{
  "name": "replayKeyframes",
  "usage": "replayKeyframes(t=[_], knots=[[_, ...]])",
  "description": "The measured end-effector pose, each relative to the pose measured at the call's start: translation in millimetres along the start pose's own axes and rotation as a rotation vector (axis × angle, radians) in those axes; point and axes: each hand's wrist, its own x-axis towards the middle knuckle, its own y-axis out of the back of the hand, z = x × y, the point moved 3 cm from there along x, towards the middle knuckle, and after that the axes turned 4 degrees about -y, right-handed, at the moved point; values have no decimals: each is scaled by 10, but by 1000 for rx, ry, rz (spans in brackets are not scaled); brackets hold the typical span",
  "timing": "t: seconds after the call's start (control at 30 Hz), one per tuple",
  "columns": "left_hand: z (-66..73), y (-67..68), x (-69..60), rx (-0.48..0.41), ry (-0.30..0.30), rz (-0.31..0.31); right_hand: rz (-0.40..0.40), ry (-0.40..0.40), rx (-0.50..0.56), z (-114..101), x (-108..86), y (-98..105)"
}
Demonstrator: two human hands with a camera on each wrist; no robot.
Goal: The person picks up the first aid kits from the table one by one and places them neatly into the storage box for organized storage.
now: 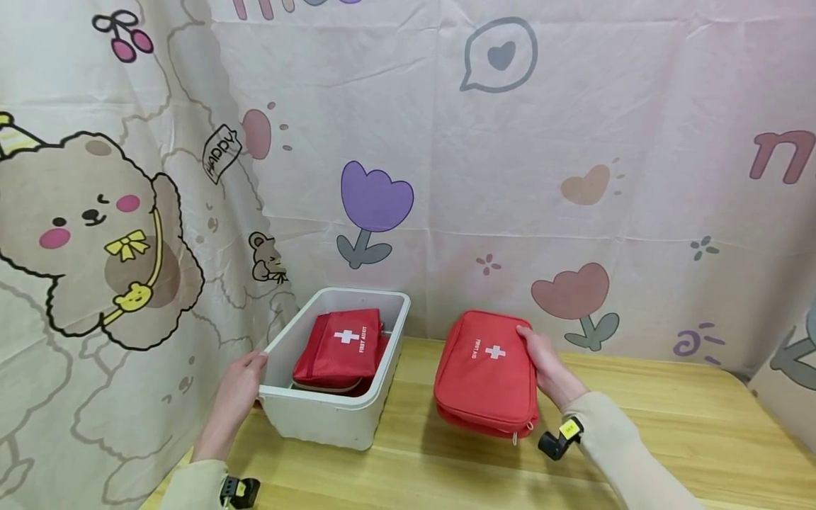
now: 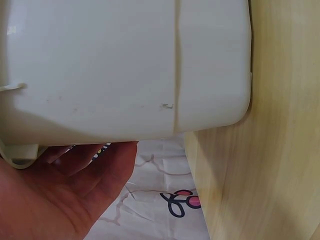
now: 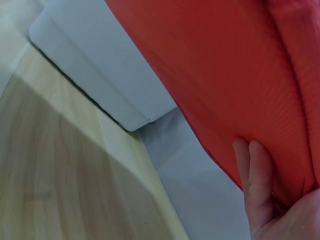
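Observation:
A white plastic bin (image 1: 315,419) stands on the wooden table at the back left. My left hand (image 1: 232,393) grips its left rim, and in the left wrist view the fingers (image 2: 112,167) lie along the outer wall. Inside the bin is a red first aid pouch (image 1: 341,358) with a white cross; more red fabric shows beneath it. To the right of the bin, my right hand (image 1: 550,365) holds a larger red first aid bag (image 1: 481,386) by its right side, thumb on top. Its fingers (image 3: 260,172) press the underside, and the bag hangs above the table.
The wooden table (image 1: 644,411) stretches out to the right. Behind it hangs a printed curtain (image 1: 440,142) with flowers and hearts, close to the bin's back. Another curtain with a bear print (image 1: 95,234) runs along the left side.

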Motion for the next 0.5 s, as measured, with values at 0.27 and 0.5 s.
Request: replayKeyframes(t=[0.27,0.5], knots=[[-10,1,2,-6,5,-2,-1,1,11,-57,-21,-26],[-13,-8,-16,-30,11,-2,3,-5,32,-100,-18,-45]])
